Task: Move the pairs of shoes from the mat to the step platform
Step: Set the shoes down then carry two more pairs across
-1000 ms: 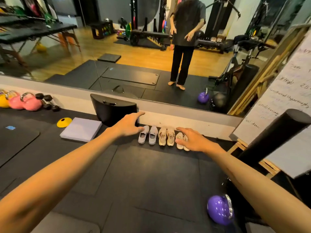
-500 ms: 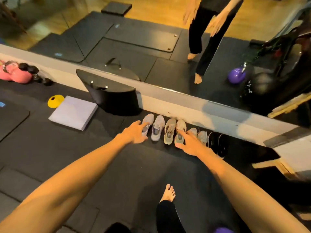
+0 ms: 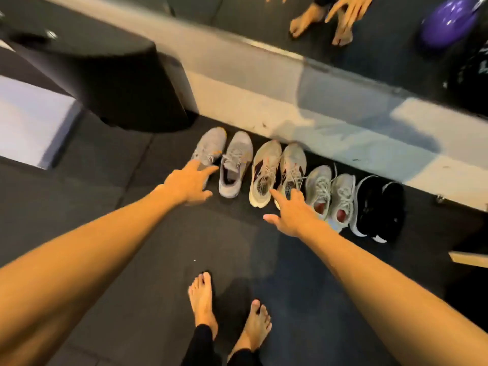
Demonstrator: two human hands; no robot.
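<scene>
A gym or exercise studio is showing here: dark rubber floor mats [image 3: 148, 260] are covering the ground, a wall mirror [image 3: 264, 19] is reflecting a round purple kettlebell [image 3: 446, 25], and four pairs of trainers [image 3: 290, 178] are lining up below it beside a black curved exercise block [image 3: 105, 83].

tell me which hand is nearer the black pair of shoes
Right. The right hand reaches over the cream pair, one pair short of the black pair of shoes; the left hand is over the far-left grey pair.
</scene>
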